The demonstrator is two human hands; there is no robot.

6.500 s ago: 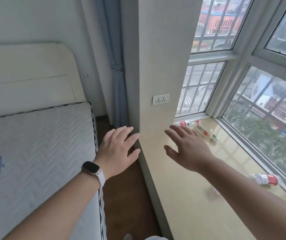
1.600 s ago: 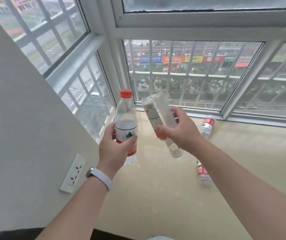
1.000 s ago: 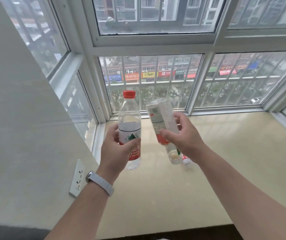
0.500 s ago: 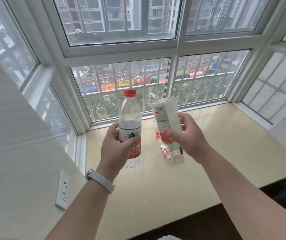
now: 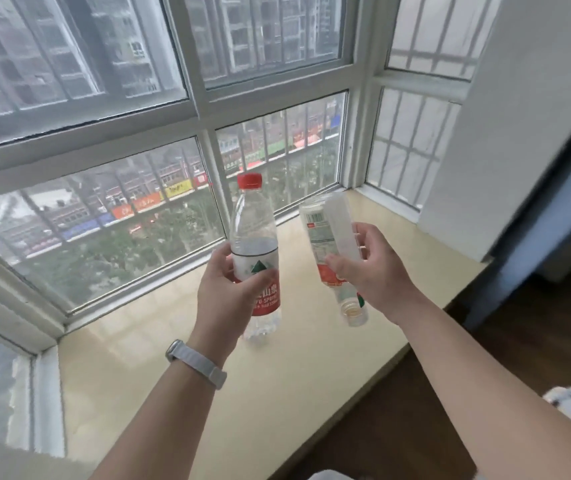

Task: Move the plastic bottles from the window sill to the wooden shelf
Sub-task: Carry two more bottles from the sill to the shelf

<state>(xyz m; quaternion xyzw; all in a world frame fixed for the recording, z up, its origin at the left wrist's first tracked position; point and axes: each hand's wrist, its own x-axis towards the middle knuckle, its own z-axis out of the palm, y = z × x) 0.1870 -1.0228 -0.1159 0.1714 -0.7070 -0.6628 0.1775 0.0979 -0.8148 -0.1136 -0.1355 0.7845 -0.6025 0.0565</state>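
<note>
My left hand (image 5: 228,289) grips an upright clear plastic bottle (image 5: 254,237) with a red cap and a red and white label. My right hand (image 5: 370,268) holds a second clear bottle (image 5: 325,230) upside down and tilted, its open neck pointing down toward me. Both bottles hang in the air above the beige window sill (image 5: 242,393). No other bottle shows on the sill, and the wooden shelf is out of sight.
Barred windows (image 5: 138,209) run along the back and left of the sill. A white wall (image 5: 519,133) and a dark blue frame (image 5: 536,216) stand at the right. Dark wooden floor (image 5: 433,410) lies below the sill's front edge.
The view has swung to the right along the sill while both hands kept their bottles. The small bottles lying on the sill have gone out of view.
</note>
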